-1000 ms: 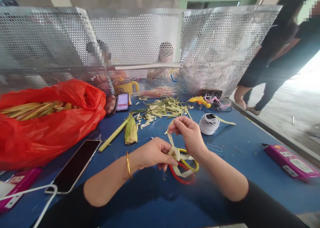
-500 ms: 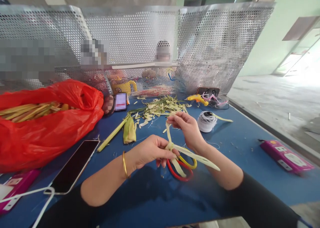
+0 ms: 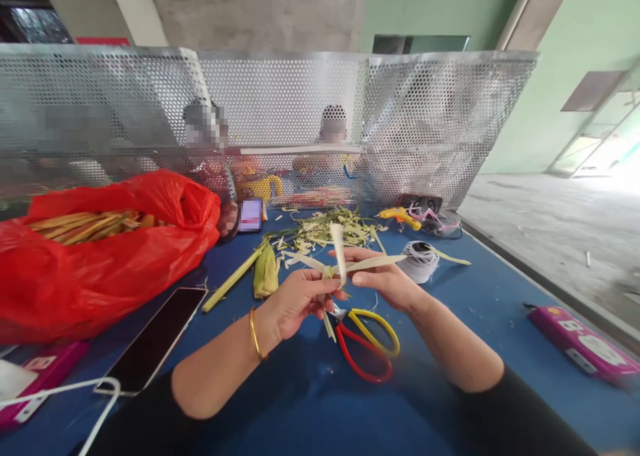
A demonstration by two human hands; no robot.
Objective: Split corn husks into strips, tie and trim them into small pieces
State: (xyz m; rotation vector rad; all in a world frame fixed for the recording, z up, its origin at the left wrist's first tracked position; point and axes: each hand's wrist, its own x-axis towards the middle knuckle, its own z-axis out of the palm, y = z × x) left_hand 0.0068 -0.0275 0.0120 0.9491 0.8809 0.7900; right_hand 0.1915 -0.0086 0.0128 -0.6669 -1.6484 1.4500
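You have pale leaf strips [image 3: 339, 243] gathered at a small knot [image 3: 327, 271], held up above the bench [image 3: 280, 409]. Your left hand [image 3: 303, 296] pinches them just beside that knot, thumb against fingers. Your right hand [image 3: 395, 289] is half spread around one strip; whether it presses on it, you can't tell from here.

The centre looks formed, so the work seems partway along: several ends stick out loose, one upright, others out to the sides and one hanging down, neither tucked in nor trimmed.

Just below your hands lie the scissors [image 3: 339, 313], red and yellow handles toward you, the nearest thing to snag a hanging end. Beyond are a heap of scraps [image 3: 323, 233] and a thick stalk piece [image 3: 265, 276]. The thread spool [image 3: 419, 264] sits close past your right hand, while the red bag [image 3: 165, 256] and large phone [image 3: 155, 336] crowd your left.
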